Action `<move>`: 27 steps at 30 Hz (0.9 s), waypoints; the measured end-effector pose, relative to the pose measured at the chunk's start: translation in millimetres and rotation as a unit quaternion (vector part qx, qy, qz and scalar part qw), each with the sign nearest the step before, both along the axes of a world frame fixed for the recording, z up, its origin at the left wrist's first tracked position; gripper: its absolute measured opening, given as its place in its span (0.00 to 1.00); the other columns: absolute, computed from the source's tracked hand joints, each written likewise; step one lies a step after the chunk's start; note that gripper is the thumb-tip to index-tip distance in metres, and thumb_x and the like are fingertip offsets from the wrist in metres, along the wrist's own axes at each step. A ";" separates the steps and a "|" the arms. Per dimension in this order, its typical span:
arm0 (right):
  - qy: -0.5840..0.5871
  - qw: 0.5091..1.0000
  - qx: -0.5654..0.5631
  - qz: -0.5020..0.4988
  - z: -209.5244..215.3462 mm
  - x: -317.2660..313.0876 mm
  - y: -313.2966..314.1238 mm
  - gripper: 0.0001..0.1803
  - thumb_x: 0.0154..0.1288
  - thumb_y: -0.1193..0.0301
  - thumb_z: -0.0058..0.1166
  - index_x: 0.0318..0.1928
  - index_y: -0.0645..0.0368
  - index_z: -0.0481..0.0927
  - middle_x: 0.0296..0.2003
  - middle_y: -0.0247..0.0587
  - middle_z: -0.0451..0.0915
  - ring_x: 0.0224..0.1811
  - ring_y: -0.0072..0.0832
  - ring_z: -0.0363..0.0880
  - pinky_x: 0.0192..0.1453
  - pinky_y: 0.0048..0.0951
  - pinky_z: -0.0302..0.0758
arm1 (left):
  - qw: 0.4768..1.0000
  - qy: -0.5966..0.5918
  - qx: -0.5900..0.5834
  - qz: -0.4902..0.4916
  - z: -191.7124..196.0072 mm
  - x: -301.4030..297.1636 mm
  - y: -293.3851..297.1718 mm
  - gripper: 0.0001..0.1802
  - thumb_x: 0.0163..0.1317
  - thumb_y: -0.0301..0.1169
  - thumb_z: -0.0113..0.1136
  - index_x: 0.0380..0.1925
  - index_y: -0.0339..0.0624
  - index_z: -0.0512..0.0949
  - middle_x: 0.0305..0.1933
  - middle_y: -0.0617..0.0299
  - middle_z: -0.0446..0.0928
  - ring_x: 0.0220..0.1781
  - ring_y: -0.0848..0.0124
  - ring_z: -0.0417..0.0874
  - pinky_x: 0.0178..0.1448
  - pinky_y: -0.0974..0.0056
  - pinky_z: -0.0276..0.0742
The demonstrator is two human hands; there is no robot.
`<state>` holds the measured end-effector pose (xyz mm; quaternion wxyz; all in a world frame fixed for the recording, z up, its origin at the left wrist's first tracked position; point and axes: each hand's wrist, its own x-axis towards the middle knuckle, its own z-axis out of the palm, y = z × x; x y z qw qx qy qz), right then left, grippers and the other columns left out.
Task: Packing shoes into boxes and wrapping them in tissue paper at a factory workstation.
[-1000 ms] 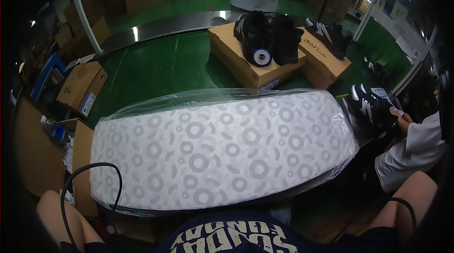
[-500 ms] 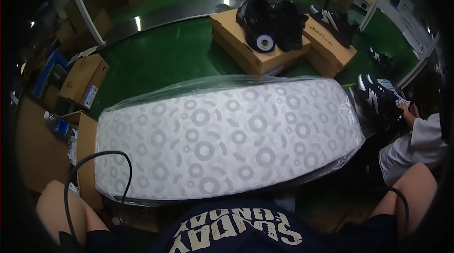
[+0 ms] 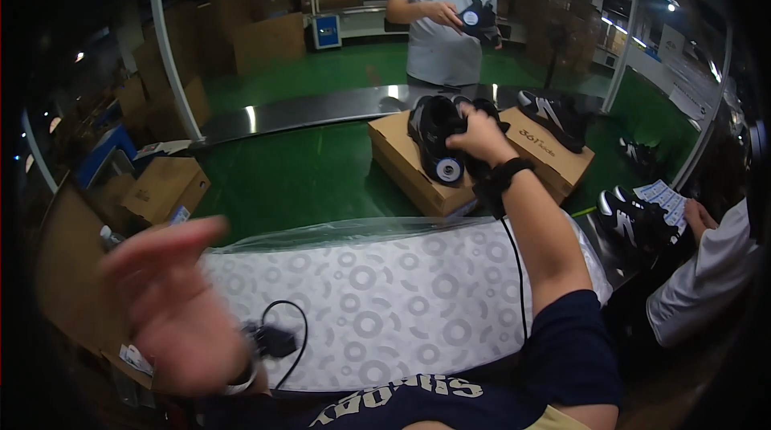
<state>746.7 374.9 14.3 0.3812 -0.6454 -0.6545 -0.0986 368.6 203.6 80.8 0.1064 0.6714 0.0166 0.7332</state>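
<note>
A pair of black shoes rests on a brown shoebox (image 3: 396,158) across the white padded board. My right hand (image 3: 486,139) reaches forward over the board and closes on the right-hand shoe, covering much of it. Beside it stands the other black shoe (image 3: 434,129), with a round white-and-blue tag (image 3: 448,170) at its near end. My left hand (image 3: 181,309), smeared by motion, is raised over the left end of the patterned board (image 3: 377,293); its fingers look stretched out, holding nothing. Black bands with cables are on both wrists.
Another shoebox (image 3: 546,149) carries a black shoe (image 3: 554,118). Across the metal-edged bench a person (image 3: 446,36) holds a dark shoe (image 3: 479,19). At right, a person's hand (image 3: 699,217) is near a printed sheet (image 3: 665,201) and black shoes (image 3: 634,220). A shoebox (image 3: 165,189) sits left.
Both my hands have come into view, the right onto the shoe and the left above the board. The view has tilted up, bringing in the person across the bench.
</note>
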 end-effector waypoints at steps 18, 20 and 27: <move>0.413 0.815 -0.152 0.376 19.9 -118.6 -87.2 0.34 0.53 0.64 0.58 0.55 0.69 0.61 0.40 0.44 0.73 0.38 0.23 0.73 0.43 0.22 0.70 | 0.817 0.247 -0.504 -0.134 -71.1 25.3 56.8 0.31 0.57 0.41 0.55 0.56 0.38 0.57 0.48 0.51 0.70 0.44 0.69 0.74 0.46 0.69 0.70; 0.485 0.796 -0.207 0.296 -19.9 -115.4 -88.9 0.31 0.53 0.67 0.58 0.53 0.72 0.62 0.40 0.45 0.73 0.37 0.23 0.73 0.41 0.22 0.72 | 0.765 0.413 -0.492 0.042 -80.9 -31.5 51.0 0.22 0.55 0.38 0.56 0.47 0.39 0.69 0.37 0.53 0.76 0.34 0.70 0.78 0.38 0.69 0.73; 0.565 0.732 -0.320 0.208 -97.1 -118.2 -80.6 0.28 0.55 0.68 0.55 0.52 0.70 0.62 0.41 0.46 0.73 0.39 0.26 0.74 0.46 0.25 0.71 | 0.451 0.550 -0.432 0.554 -195.8 -161.9 -34.9 0.31 0.51 0.48 0.53 0.50 0.37 0.68 0.50 0.37 0.68 0.52 0.47 0.67 0.55 0.46 0.60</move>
